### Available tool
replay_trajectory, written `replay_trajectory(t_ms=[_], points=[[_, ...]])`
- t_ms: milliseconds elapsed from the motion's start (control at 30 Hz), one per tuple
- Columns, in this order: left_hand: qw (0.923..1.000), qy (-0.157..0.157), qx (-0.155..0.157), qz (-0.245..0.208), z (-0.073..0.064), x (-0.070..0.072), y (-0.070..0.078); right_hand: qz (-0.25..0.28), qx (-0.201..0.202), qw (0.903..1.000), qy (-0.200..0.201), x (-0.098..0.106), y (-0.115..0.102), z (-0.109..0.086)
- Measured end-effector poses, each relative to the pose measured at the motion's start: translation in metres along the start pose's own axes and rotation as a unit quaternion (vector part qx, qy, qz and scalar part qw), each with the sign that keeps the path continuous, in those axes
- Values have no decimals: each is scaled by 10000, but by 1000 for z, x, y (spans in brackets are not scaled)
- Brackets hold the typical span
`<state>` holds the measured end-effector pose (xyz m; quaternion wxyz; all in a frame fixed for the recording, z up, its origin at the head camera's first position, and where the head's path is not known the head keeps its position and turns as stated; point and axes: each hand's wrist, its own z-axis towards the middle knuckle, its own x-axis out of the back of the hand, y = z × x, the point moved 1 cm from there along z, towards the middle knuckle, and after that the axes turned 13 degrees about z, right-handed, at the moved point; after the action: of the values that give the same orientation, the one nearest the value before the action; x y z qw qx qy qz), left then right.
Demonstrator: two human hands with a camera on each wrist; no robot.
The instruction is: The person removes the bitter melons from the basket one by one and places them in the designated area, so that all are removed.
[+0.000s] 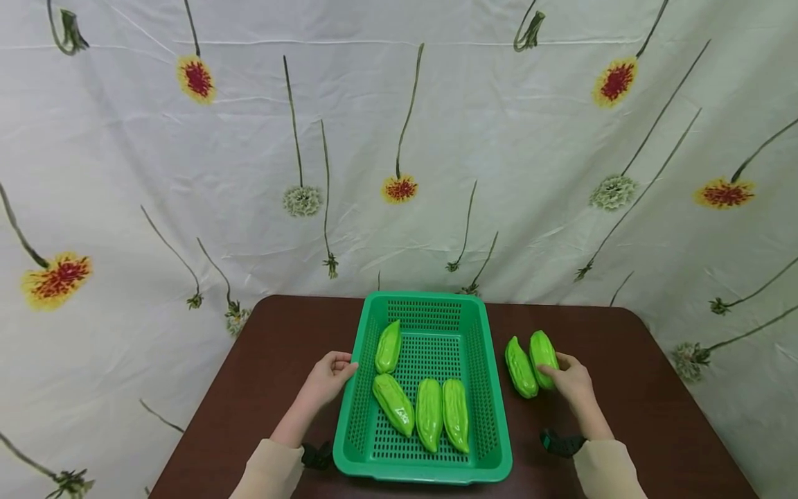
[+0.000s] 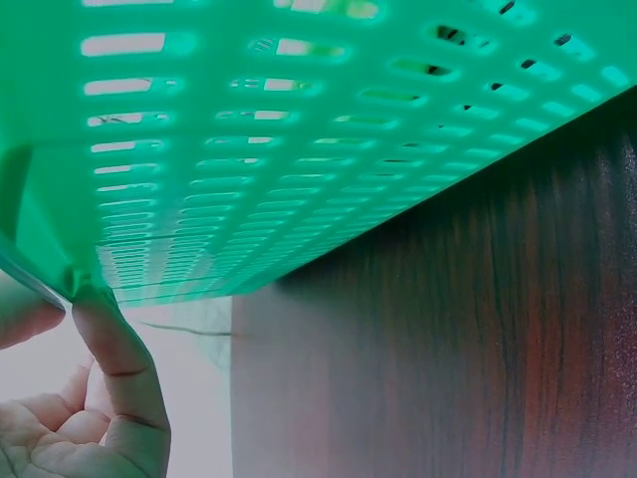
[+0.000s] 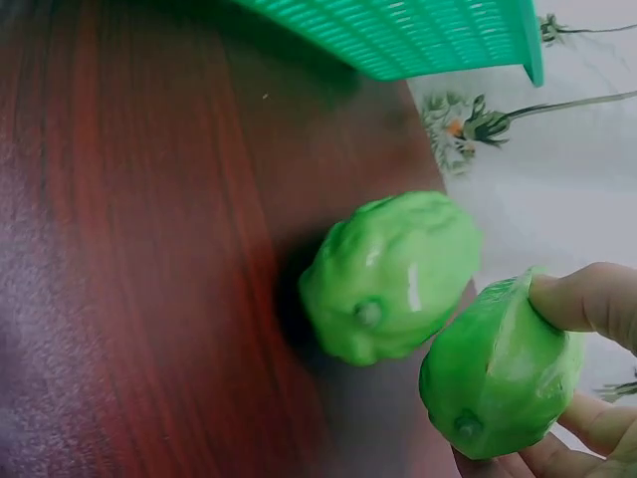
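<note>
A green plastic basket (image 1: 431,474) holds several glossy green bitter melons (image 1: 429,414), most of them near its front end. At the basket's left rim, my left hand (image 1: 327,378) pinches the edge between thumb and index finger (image 2: 124,363). To the right of the basket, my right hand (image 1: 570,380) grips a bitter melon (image 1: 544,353), thumb on one side and fingers around the other. Just left of it another bitter melon (image 1: 520,367) lies on the table. In the right wrist view the held melon (image 3: 503,368) overlaps the lying one (image 3: 393,279).
The dark brown wooden table (image 1: 280,339) carries everything. Behind it hangs a pale cloth (image 1: 349,235) printed with flowers, close to the table's far edge. Black straps (image 1: 561,443) sit at both wrists. The basket's walls are perforated.
</note>
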<state>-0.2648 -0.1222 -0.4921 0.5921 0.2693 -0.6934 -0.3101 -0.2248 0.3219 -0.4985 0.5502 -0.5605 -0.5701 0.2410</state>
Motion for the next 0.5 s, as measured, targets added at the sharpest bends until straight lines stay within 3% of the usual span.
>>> replay_trajectory(t_ms=[500], points=[[10000,-5,14,-6,0,1,1,43,-71,10000,53,1,14,1]])
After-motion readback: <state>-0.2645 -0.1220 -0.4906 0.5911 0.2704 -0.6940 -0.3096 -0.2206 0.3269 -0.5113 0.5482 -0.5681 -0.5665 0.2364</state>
